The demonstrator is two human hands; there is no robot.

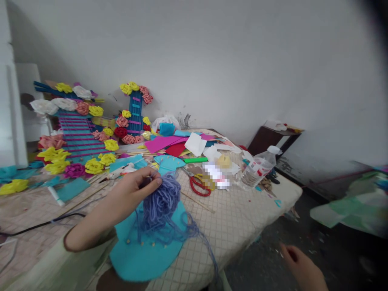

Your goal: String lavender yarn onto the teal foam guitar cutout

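Note:
My left hand (138,188) pinches a loose bundle of purple-blue yarn (162,200) between thumb and fingers and holds it above a turquoise cutout (145,258). Small pale dots run along the cutout, and its lower end is rounded. Loose strands trail from the bundle to the right and down over the table's front edge. My right hand (303,264) is off the table at the lower right, somewhat blurred, with its fingers curled together; whatever it may hold cannot be made out. Red-handled scissors (200,186) lie right of the yarn.
A plastic bottle (257,167) stands near the table's right end. Coloured sheets (165,143), a green strip (195,160) and thin sticks lie behind the yarn. Frames with crepe-paper flowers (79,135) lean at the back left. A black cable (42,228) crosses the left side.

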